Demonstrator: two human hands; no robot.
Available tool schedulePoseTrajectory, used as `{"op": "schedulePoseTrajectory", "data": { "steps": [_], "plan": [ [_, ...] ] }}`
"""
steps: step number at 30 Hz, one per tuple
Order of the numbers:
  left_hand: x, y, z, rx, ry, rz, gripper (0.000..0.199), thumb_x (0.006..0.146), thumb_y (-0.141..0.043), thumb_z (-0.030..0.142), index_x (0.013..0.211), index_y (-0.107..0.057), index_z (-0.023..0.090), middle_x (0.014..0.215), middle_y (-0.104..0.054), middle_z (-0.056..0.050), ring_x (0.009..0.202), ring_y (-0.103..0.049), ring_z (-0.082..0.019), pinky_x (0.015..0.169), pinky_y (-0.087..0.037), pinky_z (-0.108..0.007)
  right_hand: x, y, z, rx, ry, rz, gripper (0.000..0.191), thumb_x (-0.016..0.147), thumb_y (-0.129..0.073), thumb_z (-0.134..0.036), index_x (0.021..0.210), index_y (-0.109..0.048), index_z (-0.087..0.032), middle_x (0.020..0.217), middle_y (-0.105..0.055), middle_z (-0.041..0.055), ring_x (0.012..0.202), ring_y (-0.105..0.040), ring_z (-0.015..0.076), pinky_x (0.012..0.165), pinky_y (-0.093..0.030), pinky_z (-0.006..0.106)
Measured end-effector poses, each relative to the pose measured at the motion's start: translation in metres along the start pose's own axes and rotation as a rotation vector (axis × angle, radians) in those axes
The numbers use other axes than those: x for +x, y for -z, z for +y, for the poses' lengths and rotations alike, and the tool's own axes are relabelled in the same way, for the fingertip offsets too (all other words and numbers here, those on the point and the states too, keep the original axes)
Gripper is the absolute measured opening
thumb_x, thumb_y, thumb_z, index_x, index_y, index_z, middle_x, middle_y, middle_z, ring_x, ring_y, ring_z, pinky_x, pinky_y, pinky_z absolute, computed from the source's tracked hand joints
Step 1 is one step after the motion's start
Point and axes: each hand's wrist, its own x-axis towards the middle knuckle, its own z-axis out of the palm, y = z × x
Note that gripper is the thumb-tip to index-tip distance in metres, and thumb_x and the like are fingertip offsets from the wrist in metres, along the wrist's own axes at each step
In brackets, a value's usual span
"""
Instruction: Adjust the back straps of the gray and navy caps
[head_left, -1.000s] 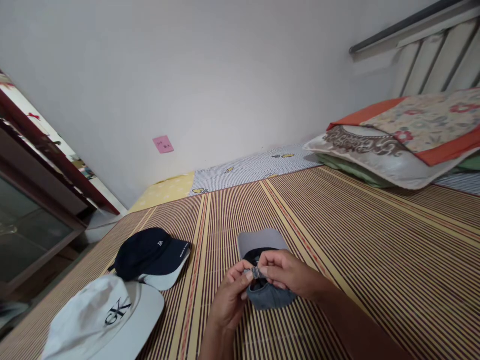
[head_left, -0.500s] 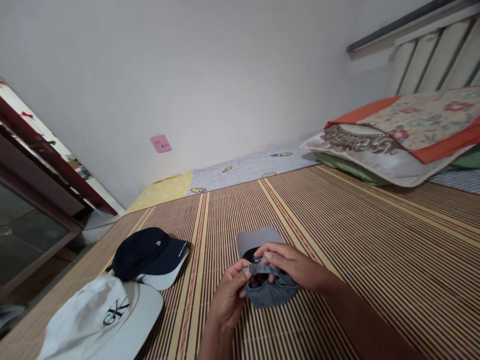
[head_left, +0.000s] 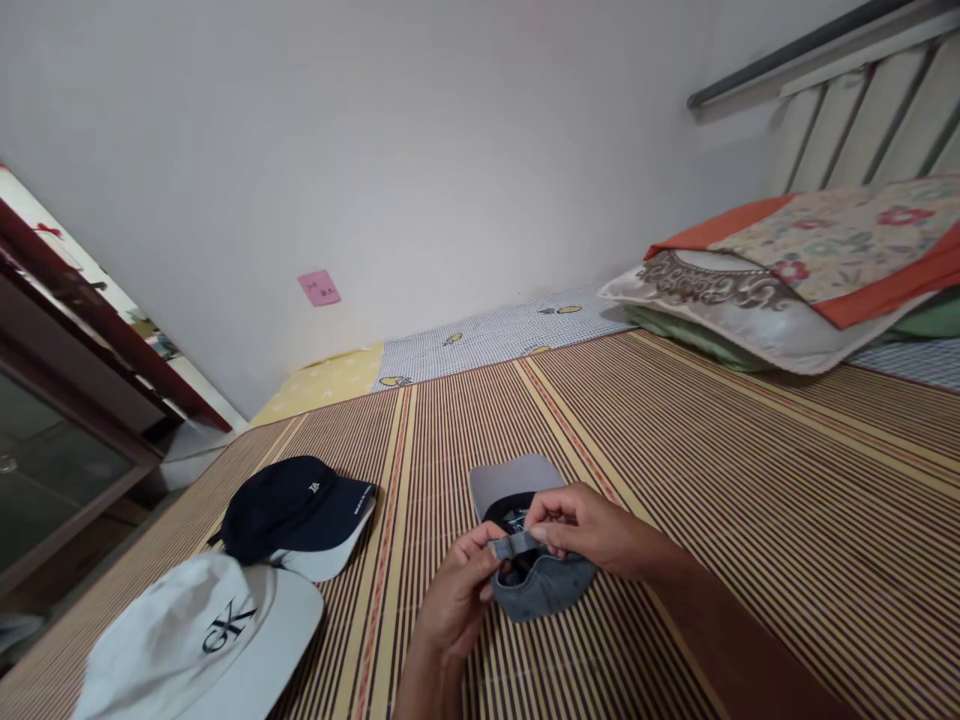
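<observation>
A grey-blue baseball cap (head_left: pixel 544 590) lies upside down on the striped mat, its lighter grey brim pointing away from me. Across its back opening runs an adjustable strap (head_left: pixel 513 545) with a small metal buckle. My left hand (head_left: pixel 459 585) pinches the strap's left end between thumb and fingers. On the other side of the buckle, my right hand (head_left: pixel 581 528) is closed with thumb and forefinger on the strap's right part. The cap's inside is dark and partly covered by my fingers.
To the left lie a navy cap (head_left: pixel 289 510) and a white cap (head_left: pixel 169 640) with black letters, touching each other. Pillows (head_left: pixel 795 290) are stacked at the far right below a radiator (head_left: pixel 877 115). A pink note (head_left: pixel 319 288) sticks to the wall behind the mat (head_left: pixel 712 450).
My right hand's fingers have gone from spread over the cap to pinching the strap, which is now drawn straighter. My left hand keeps its grip in nearly the same spot.
</observation>
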Motion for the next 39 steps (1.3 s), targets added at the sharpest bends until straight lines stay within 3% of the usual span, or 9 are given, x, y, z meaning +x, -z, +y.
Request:
{"op": "schedulePoseTrajectory", "data": {
  "steps": [6,13,22,30,34,39],
  "plan": [
    [-0.001,0.000,-0.001,0.022,-0.015,-0.006,0.043,0.071,-0.090,0.046,0.077,-0.062,0.014,0.062,-0.048,0.005,0.049,-0.021,-0.004,0.045,-0.012,-0.019,0.000,-0.003,0.000,-0.038,-0.005,0.009,0.013,0.086,-0.062,-0.028,0.079,-0.066,-0.018,0.063,-0.057,-0.0025,0.060,-0.052,0.0125,0.058,-0.038,0.025],
    [0.001,0.001,-0.001,-0.011,-0.035,-0.025,0.044,0.071,-0.090,0.047,0.076,-0.062,0.014,0.061,-0.048,0.005,0.048,-0.020,-0.003,0.045,-0.012,-0.019,0.000,-0.006,-0.006,0.072,-0.004,0.021,0.014,0.084,-0.067,-0.032,0.086,-0.065,-0.019,0.068,-0.057,-0.0028,0.060,-0.052,0.0121,0.057,-0.040,0.026],
    [0.000,0.000,-0.001,-0.022,-0.021,-0.030,0.041,0.073,-0.089,0.044,0.077,-0.062,0.013,0.060,-0.048,0.005,0.047,-0.020,-0.003,0.045,-0.012,-0.019,-0.001,-0.006,-0.010,0.082,0.002,0.002,0.019,0.082,-0.072,-0.036,0.081,-0.064,-0.019,0.062,-0.046,-0.0063,0.057,-0.037,0.0099,0.055,-0.029,0.025],
    [0.002,-0.001,-0.006,-0.036,-0.027,-0.052,0.041,0.074,-0.089,0.042,0.075,-0.061,0.013,0.061,-0.047,0.005,0.048,-0.021,-0.003,0.045,-0.013,-0.018,0.003,-0.015,-0.007,0.146,0.019,0.017,0.018,0.081,-0.072,-0.035,0.081,-0.064,-0.019,0.066,-0.054,-0.0039,0.059,-0.045,0.0107,0.057,-0.033,0.025],
    [0.003,-0.002,-0.007,-0.071,-0.028,-0.036,0.038,0.073,-0.089,0.037,0.079,-0.060,0.015,0.063,-0.048,0.006,0.048,-0.020,-0.003,0.044,-0.013,-0.018,0.004,-0.017,-0.006,0.148,0.039,0.015,0.013,0.086,-0.067,-0.033,0.089,-0.067,-0.020,0.068,-0.055,-0.0041,0.058,-0.046,0.0104,0.056,-0.034,0.025],
    [0.003,-0.003,-0.009,-0.074,-0.047,0.002,0.043,0.071,-0.090,0.036,0.087,-0.055,0.019,0.064,-0.046,0.009,0.046,-0.021,-0.003,0.044,-0.015,-0.018,0.001,-0.016,-0.007,0.015,0.040,0.034,0.024,0.076,-0.076,-0.023,0.100,-0.073,-0.022,0.073,-0.058,-0.0043,0.068,-0.052,0.0124,0.062,-0.037,0.025]
  ]
}}
